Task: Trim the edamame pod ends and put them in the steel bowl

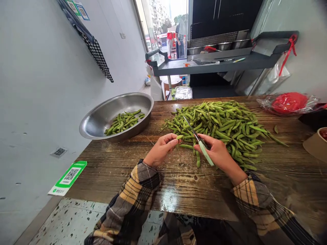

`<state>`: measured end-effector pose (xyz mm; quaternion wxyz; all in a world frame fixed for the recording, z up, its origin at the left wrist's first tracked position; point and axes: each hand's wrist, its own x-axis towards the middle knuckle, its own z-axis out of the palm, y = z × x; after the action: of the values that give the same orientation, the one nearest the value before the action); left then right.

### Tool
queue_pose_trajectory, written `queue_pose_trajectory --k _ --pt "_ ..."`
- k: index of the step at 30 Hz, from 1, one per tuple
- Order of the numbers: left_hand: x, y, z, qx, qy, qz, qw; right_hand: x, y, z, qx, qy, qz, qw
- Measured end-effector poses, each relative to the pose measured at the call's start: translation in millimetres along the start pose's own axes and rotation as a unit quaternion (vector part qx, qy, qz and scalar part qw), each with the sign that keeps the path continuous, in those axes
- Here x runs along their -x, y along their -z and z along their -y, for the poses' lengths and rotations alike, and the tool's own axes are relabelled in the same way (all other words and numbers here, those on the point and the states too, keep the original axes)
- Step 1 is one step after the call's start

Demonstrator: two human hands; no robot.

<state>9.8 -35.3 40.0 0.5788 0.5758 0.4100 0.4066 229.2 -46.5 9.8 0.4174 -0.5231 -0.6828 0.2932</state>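
My left hand (162,149) pinches a green soybean pod (180,137) between thumb and fingers, just above the wooden tabletop. In my right hand (219,152) is a pair of scissors (206,153) with pale green handles; the blades point up and to the left, over the edge of a large heap of soybean pods (230,122). The blade tips stand a little beyond the held pod and apart from it. Several loose pods lie on the wood between my hands. To the left, a wide steel basin (89,127) holds a smaller batch of pods.
The dark wooden table (114,170) meets a white wall on the left, with a green QR-code card (70,177) at its edge. A red item in clear plastic (290,102) and a paper bowl (315,146) stand right. Behind is a grey cart (173,70).
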Motion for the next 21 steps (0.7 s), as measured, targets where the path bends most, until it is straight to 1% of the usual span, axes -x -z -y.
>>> queue_pose_trajectory --k 1,3,7,11,13,15,18,21 --pt "0 0.5 0 0.05 0.015 -0.012 0.999 1 -1 0 0.0 0.0 0.007 1.0" --pt "0 0.5 1 0.112 0.034 -0.023 0.993 2 -2 2 -0.005 0.001 0.03 1.0" --pt "-2 -0.9 5 0.162 0.039 -0.037 0.985 5 -3 8 0.007 0.033 0.075 0.997" --pt "-3 -2.8 8 0.159 0.038 -0.052 0.985 7 -3 10 0.057 0.09 0.087 0.991" --pt "-3 -4.2 9 0.148 0.042 -0.059 0.986 7 -3 10 0.081 0.106 0.084 0.988" --pt "-3 -5.8 10 0.139 0.041 -0.056 0.988 8 -3 9 0.093 0.114 0.08 0.986" --pt "-2 -7.8 11 0.135 0.038 -0.035 0.99 8 -3 10 0.1 0.12 0.076 0.985" --pt "-2 -8.8 11 0.132 0.034 -0.032 0.99 8 -3 11 0.108 0.12 0.075 0.984"
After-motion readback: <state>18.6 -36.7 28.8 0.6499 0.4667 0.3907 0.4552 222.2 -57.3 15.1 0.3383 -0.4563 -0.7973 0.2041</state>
